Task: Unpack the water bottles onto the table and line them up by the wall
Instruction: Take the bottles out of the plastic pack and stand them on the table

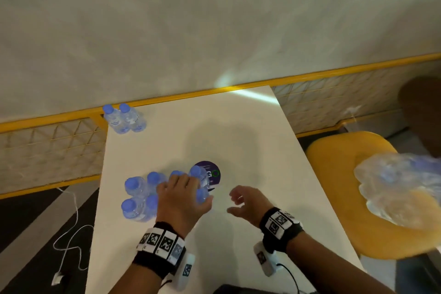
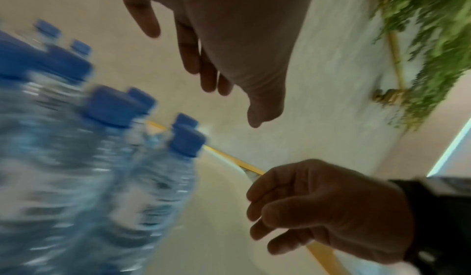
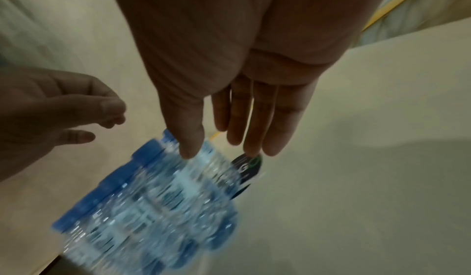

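Several clear water bottles with blue caps (image 1: 140,196) stand clustered on the white table (image 1: 238,131), blurred in the left wrist view (image 2: 102,158) and the right wrist view (image 3: 153,208). My left hand (image 1: 186,186) is spread over the cluster's right side with straight fingers (image 2: 211,77), gripping nothing. To the right of the cluster, my right hand (image 1: 235,200) hovers above the table, fingers relaxed and empty (image 3: 221,152). Two more bottles (image 1: 124,119) stand upright side by side at the table's far left corner, against the wall.
A round purple sticker (image 1: 212,172) lies on the table behind the cluster. A yellow rail (image 1: 167,99) runs along the wall at the table's far edge. Crumpled clear plastic wrap (image 1: 401,188) lies on a yellow chair (image 1: 334,198) to the right. A white cable (image 1: 71,234) trails on the floor at left.
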